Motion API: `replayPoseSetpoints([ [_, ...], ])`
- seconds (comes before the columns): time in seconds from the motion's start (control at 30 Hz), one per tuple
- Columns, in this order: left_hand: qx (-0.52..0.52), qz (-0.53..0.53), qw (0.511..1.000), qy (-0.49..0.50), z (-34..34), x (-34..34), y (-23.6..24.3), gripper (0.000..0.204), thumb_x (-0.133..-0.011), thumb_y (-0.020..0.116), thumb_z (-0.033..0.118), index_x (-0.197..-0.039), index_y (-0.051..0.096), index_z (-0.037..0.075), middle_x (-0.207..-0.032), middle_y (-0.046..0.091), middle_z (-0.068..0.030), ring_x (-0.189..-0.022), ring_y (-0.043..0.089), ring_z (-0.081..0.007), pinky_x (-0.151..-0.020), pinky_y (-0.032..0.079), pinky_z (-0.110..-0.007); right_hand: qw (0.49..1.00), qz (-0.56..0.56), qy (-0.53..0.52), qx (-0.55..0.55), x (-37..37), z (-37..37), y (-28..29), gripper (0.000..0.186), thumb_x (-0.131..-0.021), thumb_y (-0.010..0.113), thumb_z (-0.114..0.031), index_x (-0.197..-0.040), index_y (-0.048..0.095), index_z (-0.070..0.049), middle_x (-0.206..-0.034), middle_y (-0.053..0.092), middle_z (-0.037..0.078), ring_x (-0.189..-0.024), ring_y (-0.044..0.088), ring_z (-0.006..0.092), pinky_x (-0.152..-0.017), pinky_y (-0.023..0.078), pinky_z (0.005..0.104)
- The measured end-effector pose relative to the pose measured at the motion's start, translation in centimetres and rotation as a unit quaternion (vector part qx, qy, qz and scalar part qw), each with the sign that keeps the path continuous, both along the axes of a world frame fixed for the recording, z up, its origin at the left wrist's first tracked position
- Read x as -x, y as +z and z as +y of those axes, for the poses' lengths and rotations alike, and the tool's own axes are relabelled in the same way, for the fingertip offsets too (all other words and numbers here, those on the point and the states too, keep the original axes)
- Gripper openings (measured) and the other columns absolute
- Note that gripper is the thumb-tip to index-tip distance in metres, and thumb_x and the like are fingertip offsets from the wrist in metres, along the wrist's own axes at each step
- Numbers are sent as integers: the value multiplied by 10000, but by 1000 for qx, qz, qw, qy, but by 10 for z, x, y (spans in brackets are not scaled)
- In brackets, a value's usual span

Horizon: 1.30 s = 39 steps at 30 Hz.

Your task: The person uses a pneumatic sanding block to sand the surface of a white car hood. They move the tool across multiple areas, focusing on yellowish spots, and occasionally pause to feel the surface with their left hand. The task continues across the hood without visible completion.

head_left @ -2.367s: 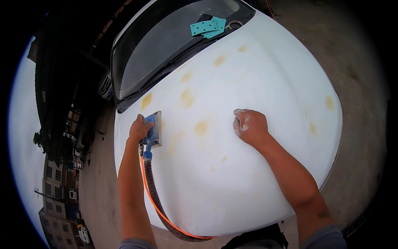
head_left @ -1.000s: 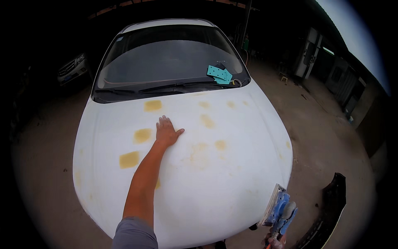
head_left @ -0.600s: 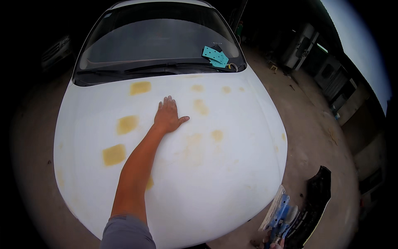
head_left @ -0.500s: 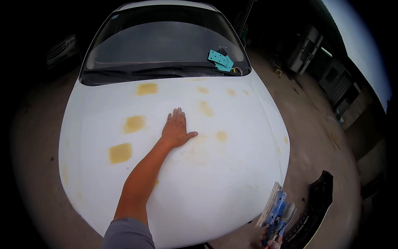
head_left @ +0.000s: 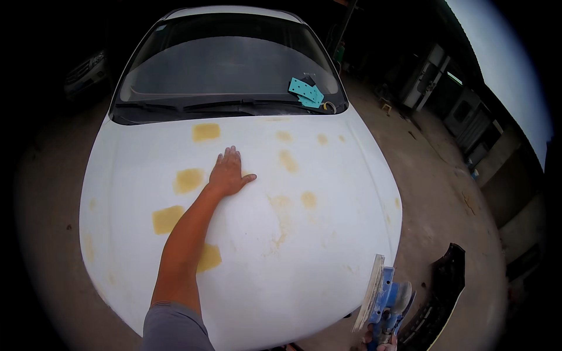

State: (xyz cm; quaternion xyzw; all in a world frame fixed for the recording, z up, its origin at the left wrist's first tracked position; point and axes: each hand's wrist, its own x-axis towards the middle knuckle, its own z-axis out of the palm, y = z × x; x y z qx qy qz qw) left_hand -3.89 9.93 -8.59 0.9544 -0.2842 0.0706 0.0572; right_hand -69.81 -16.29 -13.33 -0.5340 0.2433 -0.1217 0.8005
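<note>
My left hand (head_left: 230,174) lies flat, fingers apart, on the white car hood (head_left: 129,205), among yellowish patches (head_left: 206,132) of squarish and blotchy shapes. At the hood's right front corner, my right hand (head_left: 381,344), partly cut off by the lower edge, grips a blue pneumatic sander (head_left: 391,292). The sander is tipped on its side, its long dusty pad (head_left: 370,291) facing left toward the hood.
Turquoise perforated sheets (head_left: 305,90) and a tape roll (head_left: 329,106) sit at the windshield's lower right. A black curved panel (head_left: 445,281) lies on the ground to the right. Another car (head_left: 85,73) stands at back left; a small stool (head_left: 386,105) behind right.
The view has swung round to face the windshield. The sander went from my left hand to my right. My left hand opened flat on the hood and lately slid a little left.
</note>
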Motion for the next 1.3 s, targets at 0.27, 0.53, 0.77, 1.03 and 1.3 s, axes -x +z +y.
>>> replayPoseSetpoints([
  [0.27,3,-11,999,-38,-43,33,-24,1050,-1002,484,715,-1600,265,-119,-1701,217,-300,-1605,170,-411,-1303,168,-500,999,-24,-32,-11,31,7,17,730,-794,858,-214,-1399,512,4,-1040,681,144,-906,708,279,-701,626,404],
  [0.53,7,19,993,-120,-41,209,-39,1063,-993,505,713,-1596,256,-127,-1703,197,-301,-1613,132,-407,-1315,144,-501,986,-153,27,-65,17,14,26,720,-748,875,-145,-1349,519,28,-936,696,121,-835,725,265,-671,625,418],
  [0.77,260,225,919,-193,-4,437,-98,885,-1052,495,618,-1585,335,-70,-1656,331,-281,-1577,257,-404,-1294,202,-503,985,-114,130,27,-36,51,14,616,-785,863,-110,-1286,522,5,-996,677,111,-789,700,223,-685,606,390],
  [1.03,748,467,472,13,78,508,-85,503,-1056,667,347,-1406,530,13,-1276,669,-86,-1169,640,-193,-1036,513,-399,902,-145,369,171,-84,150,-5,837,-844,847,-247,-1472,388,60,-1241,639,172,-1028,680,266,-887,586,386],
  [1.3,804,400,441,7,161,504,-109,475,-1057,666,338,-1393,549,24,-1300,653,-93,-1164,636,-193,-1024,510,-392,856,-27,192,479,-134,266,25,1266,-775,905,-495,-1549,198,214,-1462,515,372,-1324,596,392,-1103,477,411],
])
